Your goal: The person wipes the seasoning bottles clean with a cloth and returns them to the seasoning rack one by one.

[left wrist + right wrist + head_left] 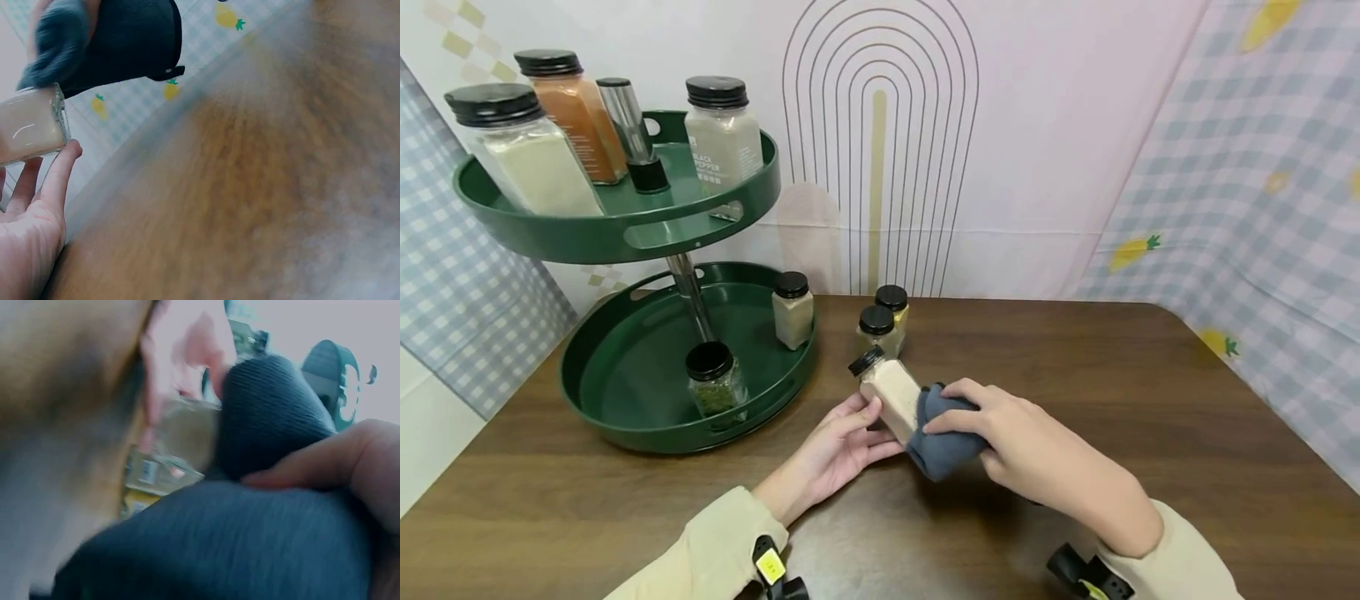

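left hand [838, 450]: fingers curled under tilted spice jar [891, 393], holding it above the table [1150, 400] | right hand [1000, 433]: fingers pinching dark blue cloth [943, 442] against jar base | green two-tier rack [647, 367] at 10 o'clock from jar | two small jars [880, 325] at 12 o'clock

dark wooden table [1075, 400], green two-tier rack [625, 392] at left, two black-lidded jars [882, 321] behind
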A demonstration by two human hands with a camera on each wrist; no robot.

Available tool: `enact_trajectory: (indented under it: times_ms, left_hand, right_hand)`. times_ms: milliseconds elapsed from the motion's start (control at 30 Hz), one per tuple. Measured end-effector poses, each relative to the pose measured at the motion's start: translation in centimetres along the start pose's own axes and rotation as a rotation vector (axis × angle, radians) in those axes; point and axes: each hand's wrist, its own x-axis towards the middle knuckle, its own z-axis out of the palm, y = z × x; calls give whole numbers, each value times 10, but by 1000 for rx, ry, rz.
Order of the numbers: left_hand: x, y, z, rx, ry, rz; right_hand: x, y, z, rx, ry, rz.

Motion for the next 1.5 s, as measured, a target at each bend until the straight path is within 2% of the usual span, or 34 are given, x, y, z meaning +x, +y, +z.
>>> enact_trajectory:
  times_ms: [100,167,300,467,567,633,767,967,1133,1333,1500]
  left_hand:
    - [0,0,0,19,-1,4]
    - [0,-1,0,25,-9,3]
    - [0,-1,0,59,-61,-10]
    - [1,-3,-1,159,-169,-21]
    - [1,-3,-2,189,-219,-14]
    - [0,-4,-2,191,-236,-12]
    - [1,-4,-1,165,-220,-12]
    - [1,-2,0,116,-132,-17]
    - [1,-1,2,104,-78,-35]
    - [1,-1,2,111,-67,-35]
    - [1,-1,2,118,-68,-28]
  right_hand:
    - [-5,3,-11,-41,-54,6]
    - [-7,6,-17,-64,-37,19]
    - [-7,8,-18,-60,100,50]
    - [3,5,0,-1,286,40]
    - [8,2,14,-17,350,2]
    - [9,0,19,-34,356,-10]
    - [7,1,18,-36,304,20]
    - [5,3,13,-49,128,48]
    - [1,1,7,-61,24,55]
    - [-5,-3,-1,-57,-78,106]
    - [-7,0,-6,-48,-165,96]
